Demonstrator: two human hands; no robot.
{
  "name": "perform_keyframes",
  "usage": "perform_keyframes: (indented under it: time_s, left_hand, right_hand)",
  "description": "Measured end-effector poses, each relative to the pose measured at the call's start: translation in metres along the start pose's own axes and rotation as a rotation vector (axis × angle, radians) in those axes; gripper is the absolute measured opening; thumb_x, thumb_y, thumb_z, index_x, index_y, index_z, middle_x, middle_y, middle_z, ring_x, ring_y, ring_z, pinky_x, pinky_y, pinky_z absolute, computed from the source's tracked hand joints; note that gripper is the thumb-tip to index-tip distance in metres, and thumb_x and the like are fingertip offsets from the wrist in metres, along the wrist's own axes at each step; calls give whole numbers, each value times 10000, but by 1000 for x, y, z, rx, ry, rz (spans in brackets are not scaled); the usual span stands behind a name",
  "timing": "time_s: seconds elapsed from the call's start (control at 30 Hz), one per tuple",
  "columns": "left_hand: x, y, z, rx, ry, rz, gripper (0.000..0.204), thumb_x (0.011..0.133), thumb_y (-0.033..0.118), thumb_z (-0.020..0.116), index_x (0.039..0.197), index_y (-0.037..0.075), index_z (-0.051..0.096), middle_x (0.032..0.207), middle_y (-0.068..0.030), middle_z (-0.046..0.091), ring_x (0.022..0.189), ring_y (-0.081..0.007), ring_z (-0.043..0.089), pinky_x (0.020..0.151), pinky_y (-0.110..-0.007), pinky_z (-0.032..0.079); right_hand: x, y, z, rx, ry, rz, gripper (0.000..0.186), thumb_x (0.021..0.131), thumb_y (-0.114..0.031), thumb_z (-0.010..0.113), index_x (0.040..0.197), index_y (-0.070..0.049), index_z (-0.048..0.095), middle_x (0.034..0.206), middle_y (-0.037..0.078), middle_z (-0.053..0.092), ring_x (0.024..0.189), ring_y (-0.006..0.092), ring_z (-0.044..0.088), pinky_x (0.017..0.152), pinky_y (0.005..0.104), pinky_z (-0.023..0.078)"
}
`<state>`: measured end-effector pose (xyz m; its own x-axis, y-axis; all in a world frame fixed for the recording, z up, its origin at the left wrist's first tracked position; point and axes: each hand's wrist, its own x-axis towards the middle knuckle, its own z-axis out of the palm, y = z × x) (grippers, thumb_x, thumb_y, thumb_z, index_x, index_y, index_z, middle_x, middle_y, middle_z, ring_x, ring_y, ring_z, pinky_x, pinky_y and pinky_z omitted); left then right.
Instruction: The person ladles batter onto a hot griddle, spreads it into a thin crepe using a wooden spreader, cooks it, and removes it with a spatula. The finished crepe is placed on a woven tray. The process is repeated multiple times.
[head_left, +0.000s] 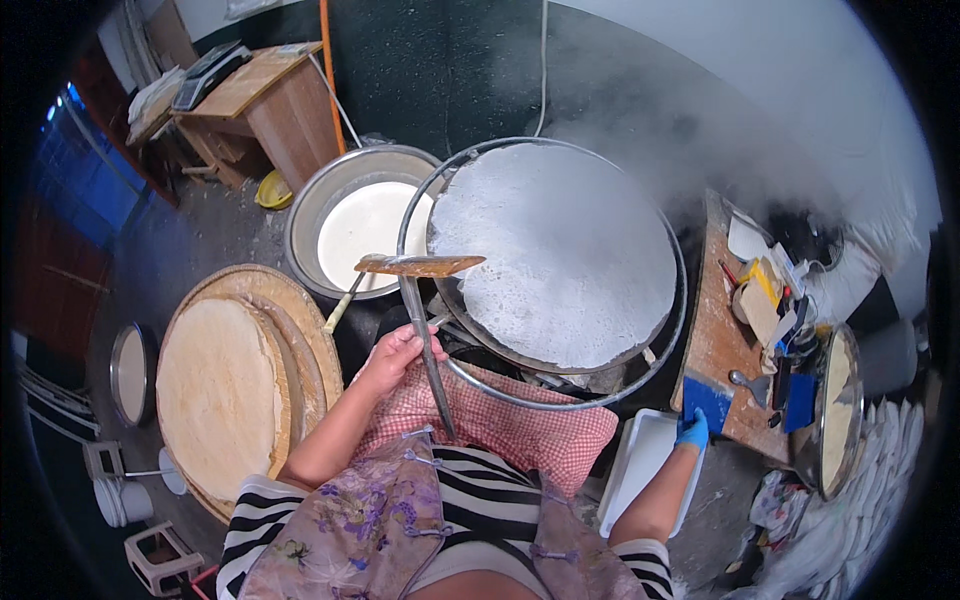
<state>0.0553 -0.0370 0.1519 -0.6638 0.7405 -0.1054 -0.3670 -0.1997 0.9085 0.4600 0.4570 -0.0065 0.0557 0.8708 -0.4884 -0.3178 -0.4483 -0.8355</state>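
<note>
Workroom: Steam (720,130) drifts against a dark wall (430,85) behind a round griddle (560,250).
Spreader: T-shaped wooden spreader (420,266), crossbar up, between the griddle and a metal bowl (296,232) of white batter (345,235).
Left hand: bare hand (390,364) pinches the spreader's handle, fingers wrapped round it.
Right hand: blue-gloved hand (692,430) touches a blue sheet (704,402) at a wooden table's (705,345) corner; whether it grips, cannot tell.
Left side: pale flatbreads (215,380) lie on a round board (205,285).

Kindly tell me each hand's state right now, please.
Left hand: closed, holding the T-shaped tool.
Right hand: at the flat blue piece; grip cannot be told.
</note>
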Motion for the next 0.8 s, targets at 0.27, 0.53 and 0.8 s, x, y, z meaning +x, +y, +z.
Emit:
perform_keyframes:
  time_s: [0.27,0.53,0.8]
  left_hand:
    - [0,14,-34,-311,34,64,307,905,181,485,1149,-4,454,901,-105,574,887,-259,593,840,-371,462]
    - [19,17,-67,-574,143,55,294,928,247,404,1107,26,476,716,-42,461,551,-128,426,512,-249,359]
    - [19,6,-98,-446,303,-1,363,939,355,396,1031,18,494,619,-15,420,468,-92,380,434,-220,317]
  right_hand:
    - [-125,8,3,420,-302,52,321,803,-79,593,1116,-28,546,1072,127,601,934,239,574,825,344,465]
    - [-211,-27,259,-363,-839,-228,488,721,-2,581,1198,-6,478,1096,87,555,966,216,541,862,330,441]
    - [-238,73,509,-1351,-1274,-1314,524,714,43,475,1232,-37,464,1146,209,531,1054,358,516,912,382,412]
